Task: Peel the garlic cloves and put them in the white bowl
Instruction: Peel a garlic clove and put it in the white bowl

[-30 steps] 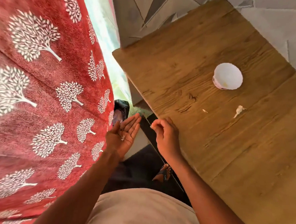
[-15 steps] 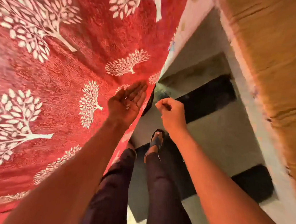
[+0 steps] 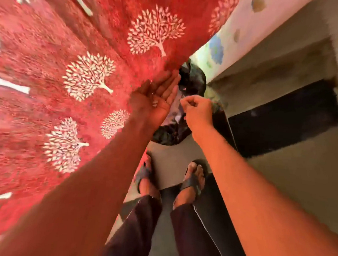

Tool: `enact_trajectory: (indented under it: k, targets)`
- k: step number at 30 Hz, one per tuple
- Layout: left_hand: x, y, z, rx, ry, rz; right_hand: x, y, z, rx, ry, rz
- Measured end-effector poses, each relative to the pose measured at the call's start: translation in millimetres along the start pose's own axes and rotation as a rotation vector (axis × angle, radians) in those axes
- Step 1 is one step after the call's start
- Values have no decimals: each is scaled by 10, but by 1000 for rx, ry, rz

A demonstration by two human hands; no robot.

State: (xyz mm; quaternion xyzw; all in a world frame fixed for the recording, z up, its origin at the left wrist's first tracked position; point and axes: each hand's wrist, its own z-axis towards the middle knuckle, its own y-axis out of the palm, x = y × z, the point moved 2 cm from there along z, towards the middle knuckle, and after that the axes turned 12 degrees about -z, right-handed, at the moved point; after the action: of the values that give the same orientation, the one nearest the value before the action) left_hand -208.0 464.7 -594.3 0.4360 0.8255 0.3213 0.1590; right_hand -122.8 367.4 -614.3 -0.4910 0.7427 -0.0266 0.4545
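Garlic skins (image 3: 154, 103), I think, lie in my flat, upturned left hand (image 3: 155, 101) over the black bin bag (image 3: 185, 101). My right hand (image 3: 197, 111) pinches a scrap; best tip everything squarely inside.

A red cloth (image 3: 85, 68) printed with white trees fills the left; a black-lined bin (image 3: 192, 84) stands on the grey floor (image 3: 290, 183), near two sandalled feet (image 3: 192, 180)

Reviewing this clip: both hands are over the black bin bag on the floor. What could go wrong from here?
1. The left hand is flat and tilted, so the peel scraps on it may slide past the bag onto the floor.
2. Scraps may catch on the red cloth touching the hand.
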Motion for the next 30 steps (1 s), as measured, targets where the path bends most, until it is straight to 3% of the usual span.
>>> enact_trajectory:
  k: [3, 7, 11, 14, 16, 18, 22, 23, 27, 30]
  targets:
    - [-102, -375, 330, 110, 19, 73, 280, 233, 283, 68, -10, -52]
    - [-126, -477, 595, 232, 110, 169, 333, 385, 402, 36, -49, -161]
    - [-113, -407, 677, 268, 133, 251, 123, 360, 145, 110, -286, -211]
    - [-74, -414, 714, 263, 110, 243, 124, 493, 9, -273, -428, -173]
    - [-27, -448, 686, 279, 77, 226, 220, 520, 91, -422, -336, -228]
    - [4, -488, 662, 261, 57, 217, 273, 472, 188, -360, -241, -281]
    - [-4, -413, 589, 270, 80, 331, 244, 541, 119, -464, -461, -241]
    - [-1, -383, 558, 269, 61, 379, 249, 558, 116, -477, -444, -245]
    - [-51, -283, 465, 217, 8, 420, 226, 581, 279, -196, -294, -351]
    - [-77, -276, 478, 252, 52, 405, 184, 650, 244, -284, -476, -263]
